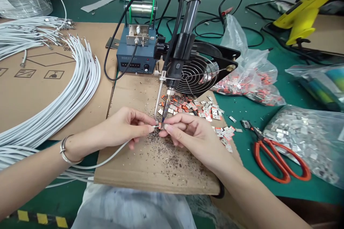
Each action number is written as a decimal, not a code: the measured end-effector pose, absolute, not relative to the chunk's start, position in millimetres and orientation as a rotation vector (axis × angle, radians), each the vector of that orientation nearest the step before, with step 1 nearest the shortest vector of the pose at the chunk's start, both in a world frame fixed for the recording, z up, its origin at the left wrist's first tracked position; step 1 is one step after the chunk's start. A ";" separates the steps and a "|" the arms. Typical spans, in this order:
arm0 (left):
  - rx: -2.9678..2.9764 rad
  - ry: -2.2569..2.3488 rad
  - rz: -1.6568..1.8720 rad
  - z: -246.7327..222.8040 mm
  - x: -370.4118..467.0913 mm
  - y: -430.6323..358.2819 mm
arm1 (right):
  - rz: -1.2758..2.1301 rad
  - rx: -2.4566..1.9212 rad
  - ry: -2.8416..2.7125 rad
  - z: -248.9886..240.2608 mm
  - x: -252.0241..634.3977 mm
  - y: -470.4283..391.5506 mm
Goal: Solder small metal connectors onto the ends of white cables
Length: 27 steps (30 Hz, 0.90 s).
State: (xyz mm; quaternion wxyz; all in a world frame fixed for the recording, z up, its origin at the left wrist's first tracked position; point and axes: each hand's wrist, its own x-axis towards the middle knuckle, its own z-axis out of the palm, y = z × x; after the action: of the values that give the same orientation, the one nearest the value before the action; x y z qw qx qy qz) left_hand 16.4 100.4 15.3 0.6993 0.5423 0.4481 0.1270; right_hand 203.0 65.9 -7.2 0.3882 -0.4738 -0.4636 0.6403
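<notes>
The end of a white cable (114, 156) is being pinched between the closed thumb and fingers of the left hand (131, 125). A small metal tab (166, 126) is being gripped in the right hand's (190, 132) closed fingertips, just beside the cable end. Over the meeting point, a tilted soldering iron (176, 61) is being held by a black clamp (184, 44), its tip between both hands. Cardboard (126, 171) is being covered beyond the right hand by scattered tabs (215, 111). Farther right, orange-handled scissors (282, 157) are being supported by the green surface (249, 111).
</notes>
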 end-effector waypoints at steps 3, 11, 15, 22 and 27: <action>1.229 1.007 0.270 15.5 16.5 100.7 | 1.620 -1.198 -1.193 -7.9 202.6 65.8; 1.261 1.001 0.248 15.7 14.7 100.3 | 1.600 -1.245 -1.234 -3.8 202.2 66.7; 1.268 1.002 0.242 16.3 15.3 100.2 | 1.612 -1.236 -1.239 -4.1 203.3 66.8; 1.271 0.997 0.251 17.1 14.9 100.5 | 1.656 -1.190 -1.214 -5.6 205.8 66.3; 1.280 0.965 0.245 15.4 13.4 102.0 | 1.669 -1.187 -1.207 -4.4 205.6 67.6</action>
State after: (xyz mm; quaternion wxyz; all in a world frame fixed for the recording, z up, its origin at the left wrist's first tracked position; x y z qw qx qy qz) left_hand 13.4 102.0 15.4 0.6889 0.5723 0.4312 0.1095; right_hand 205.6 67.6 -4.4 0.3726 -0.4634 -0.4711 0.6515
